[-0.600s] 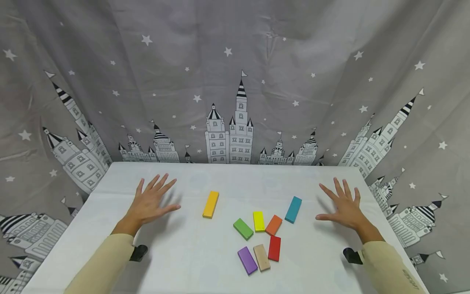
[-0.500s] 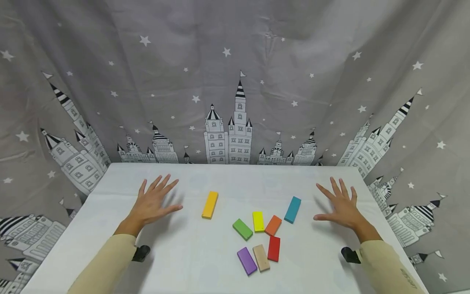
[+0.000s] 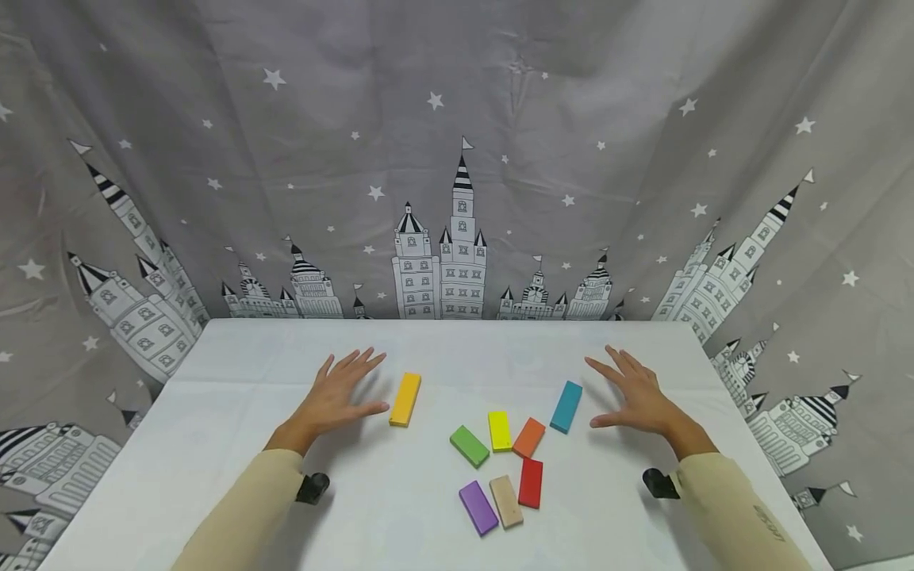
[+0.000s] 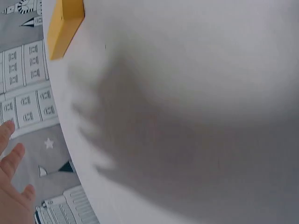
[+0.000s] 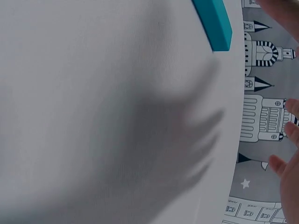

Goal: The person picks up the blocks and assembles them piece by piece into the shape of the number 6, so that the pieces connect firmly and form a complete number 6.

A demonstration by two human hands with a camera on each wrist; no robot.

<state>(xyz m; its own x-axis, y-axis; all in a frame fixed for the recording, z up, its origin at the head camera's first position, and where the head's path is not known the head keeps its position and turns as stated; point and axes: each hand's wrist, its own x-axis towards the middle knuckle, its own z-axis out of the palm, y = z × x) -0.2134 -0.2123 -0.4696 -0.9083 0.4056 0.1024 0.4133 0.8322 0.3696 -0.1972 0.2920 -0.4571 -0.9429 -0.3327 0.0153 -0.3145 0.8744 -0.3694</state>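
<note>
My left hand (image 3: pixel 332 403) hovers over the table with fingers spread, holding nothing. Just right of its thumb lies an amber-yellow block (image 3: pixel 405 400), also seen at the top of the left wrist view. My right hand (image 3: pixel 635 398) is likewise spread and bare, its thumb close to a teal block (image 3: pixel 566 407). Between the hands lie a green block (image 3: pixel 469 446), a bright yellow block (image 3: pixel 500 431), an orange block (image 3: pixel 529 438), a red block (image 3: pixel 531 484), a tan wooden block (image 3: pixel 506 501) and a purple block (image 3: pixel 478 508), all flat.
The white table (image 3: pixel 400 523) carries all the blocks. Behind it hangs a grey curtain (image 3: pixel 321 143) printed with castles and stars. A black wrist device (image 3: pixel 312 488) shows by the left sleeve and another (image 3: pixel 660 483) by the right sleeve. Shadows of both hands fall on the tabletop.
Both hands have moved inward: the left to the right, nearer the amber-yellow block, and the right to the left, nearer the teal block. The view has shifted slightly; the blocks stay put.
</note>
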